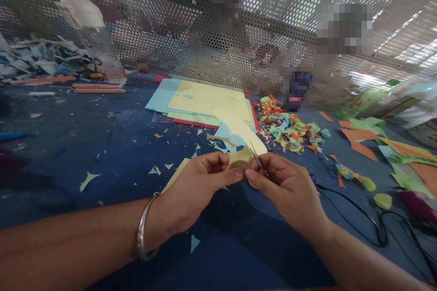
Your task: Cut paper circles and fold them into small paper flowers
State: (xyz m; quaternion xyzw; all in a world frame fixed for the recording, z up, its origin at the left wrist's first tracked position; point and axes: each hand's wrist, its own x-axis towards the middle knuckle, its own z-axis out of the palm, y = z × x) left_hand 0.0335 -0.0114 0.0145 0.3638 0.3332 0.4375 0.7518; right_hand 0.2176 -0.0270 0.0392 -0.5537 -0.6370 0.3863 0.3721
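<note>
My left hand [201, 177], with a silver bangle at the wrist, pinches a small piece of pale yellow paper [237, 157] between thumb and fingers. A rounded edge shows on the paper's lower side. My right hand [285, 186] is closed around slim metal scissors [258, 158], whose thin blade points up and to the left beside the paper. Its handles are hidden in my fingers. The right thumb and fingertips touch the paper's right edge. Just beyond my hands lie a yellow strip [251, 134] and light blue paper [223, 132] with curved cut edges.
Behind lies a stack of coloured sheets [208, 100], with a heap of cut scraps [290, 127] to its right. A bottle [99, 41] stands back left near white and blue offcuts [37, 57]. A perforated metal screen [153, 22] borders the table. A black cable [362, 211] runs along the right.
</note>
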